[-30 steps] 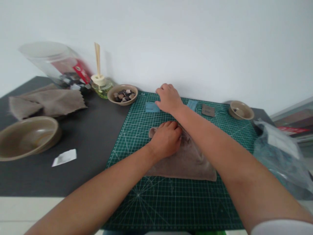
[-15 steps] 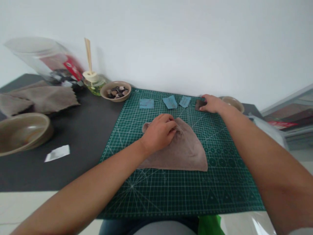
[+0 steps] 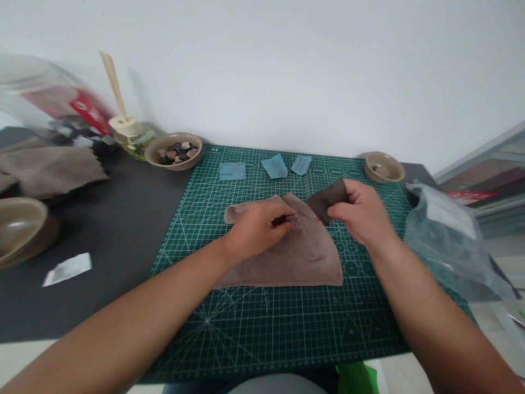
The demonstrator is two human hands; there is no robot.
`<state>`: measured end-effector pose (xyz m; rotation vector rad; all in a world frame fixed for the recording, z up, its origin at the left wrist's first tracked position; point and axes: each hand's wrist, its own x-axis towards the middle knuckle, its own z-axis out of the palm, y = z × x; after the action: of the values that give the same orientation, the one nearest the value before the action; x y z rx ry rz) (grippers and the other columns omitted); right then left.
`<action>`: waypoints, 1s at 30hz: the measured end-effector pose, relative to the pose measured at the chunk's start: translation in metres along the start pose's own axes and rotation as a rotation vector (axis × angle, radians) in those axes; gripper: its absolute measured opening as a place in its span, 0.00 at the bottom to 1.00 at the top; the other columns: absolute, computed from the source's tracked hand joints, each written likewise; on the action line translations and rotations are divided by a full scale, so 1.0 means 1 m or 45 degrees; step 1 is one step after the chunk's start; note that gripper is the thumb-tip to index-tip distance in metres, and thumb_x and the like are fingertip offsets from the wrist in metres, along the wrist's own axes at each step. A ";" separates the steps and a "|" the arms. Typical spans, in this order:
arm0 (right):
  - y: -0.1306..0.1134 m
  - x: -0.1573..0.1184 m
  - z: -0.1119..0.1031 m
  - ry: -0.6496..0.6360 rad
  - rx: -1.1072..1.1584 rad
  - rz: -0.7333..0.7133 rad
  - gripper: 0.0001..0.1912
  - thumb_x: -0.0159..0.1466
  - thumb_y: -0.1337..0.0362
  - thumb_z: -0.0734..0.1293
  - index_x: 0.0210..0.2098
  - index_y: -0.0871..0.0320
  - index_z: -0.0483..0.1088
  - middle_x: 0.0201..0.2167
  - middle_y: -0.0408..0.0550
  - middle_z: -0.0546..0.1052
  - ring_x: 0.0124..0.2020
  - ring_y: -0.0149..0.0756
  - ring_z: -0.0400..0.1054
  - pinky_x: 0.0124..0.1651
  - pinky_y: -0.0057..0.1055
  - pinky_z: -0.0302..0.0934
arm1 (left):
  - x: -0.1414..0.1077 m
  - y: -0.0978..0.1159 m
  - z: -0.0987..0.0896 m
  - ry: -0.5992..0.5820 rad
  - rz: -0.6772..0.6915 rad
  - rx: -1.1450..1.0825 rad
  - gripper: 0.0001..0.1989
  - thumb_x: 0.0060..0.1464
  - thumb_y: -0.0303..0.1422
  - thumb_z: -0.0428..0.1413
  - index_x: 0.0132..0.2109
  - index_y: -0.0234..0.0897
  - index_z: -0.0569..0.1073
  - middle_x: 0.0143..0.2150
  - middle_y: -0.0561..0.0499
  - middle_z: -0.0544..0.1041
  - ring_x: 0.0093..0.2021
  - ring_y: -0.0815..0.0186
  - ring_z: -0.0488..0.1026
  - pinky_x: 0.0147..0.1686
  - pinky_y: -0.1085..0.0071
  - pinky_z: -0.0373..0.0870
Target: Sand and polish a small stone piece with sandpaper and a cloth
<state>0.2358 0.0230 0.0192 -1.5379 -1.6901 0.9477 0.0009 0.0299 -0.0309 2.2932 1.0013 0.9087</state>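
Observation:
A folded greyish-brown cloth (image 3: 307,246) lies across the green cutting mat (image 3: 295,328). Over its upper middle rests my left hand (image 3: 260,227), thumb and forefinger pinched together at the fabric. What sits between those fingertips, if anything, is too small to make out. My right hand (image 3: 365,210) grips a small dark brown piece of cloth (image 3: 328,200) between thumb and fingers, just above the folded cloth's right edge. Three light blue scraps, among them a left scrap (image 3: 232,171), a middle scrap (image 3: 274,166) and a right scrap (image 3: 301,164), lie beyond the hands.
A bowl of stones (image 3: 174,152) and a reed diffuser (image 3: 131,134) stand back left, near a tipped clear container (image 3: 45,98). Another bowl (image 3: 383,167) is back right, beside a clear plastic bag (image 3: 447,241). A white scrap (image 3: 68,269) and larger bowl (image 3: 24,230) lie left.
My right hand has come back from the mat's far right edge toward the folded cloth, carrying the dark brown piece. My left hand stays over the cloth, and the view has shifted slightly.

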 end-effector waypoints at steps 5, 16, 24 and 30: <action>0.009 -0.008 0.040 -0.165 0.588 0.053 0.08 0.48 0.71 0.62 0.27 0.53 0.60 0.16 0.34 0.63 0.15 0.29 0.55 0.18 0.26 0.48 | 0.000 0.006 -0.001 0.040 -0.012 -0.083 0.06 0.57 0.26 0.59 0.41 0.37 0.80 0.31 0.55 0.79 0.29 0.71 0.74 0.30 0.75 0.67; 0.021 -0.009 0.038 -0.218 0.236 -0.201 0.11 0.58 0.57 0.73 0.29 0.58 0.73 0.23 0.38 0.70 0.27 0.30 0.61 0.30 0.28 0.52 | 0.002 0.000 0.002 -0.046 0.047 -0.173 0.09 0.55 0.23 0.59 0.42 0.35 0.80 0.31 0.55 0.81 0.28 0.71 0.74 0.29 0.77 0.66; 0.019 -0.005 0.036 -0.223 0.042 -0.127 0.15 0.57 0.55 0.73 0.25 0.58 0.68 0.21 0.39 0.68 0.25 0.31 0.60 0.29 0.29 0.49 | 0.002 0.003 0.000 -0.164 0.091 -0.167 0.07 0.56 0.22 0.57 0.39 0.33 0.80 0.31 0.53 0.81 0.30 0.71 0.76 0.30 0.75 0.66; 0.013 -0.009 0.034 -0.268 -0.067 -0.080 0.13 0.56 0.55 0.72 0.27 0.58 0.70 0.22 0.41 0.71 0.26 0.33 0.64 0.29 0.30 0.51 | -0.002 0.003 0.002 -0.081 0.096 -0.171 0.05 0.54 0.24 0.60 0.39 0.33 0.79 0.29 0.55 0.81 0.25 0.73 0.74 0.24 0.78 0.64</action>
<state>0.2143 0.0122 -0.0098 -1.4513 -1.9124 1.0710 0.0024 0.0265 -0.0307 2.2452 0.8070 0.8988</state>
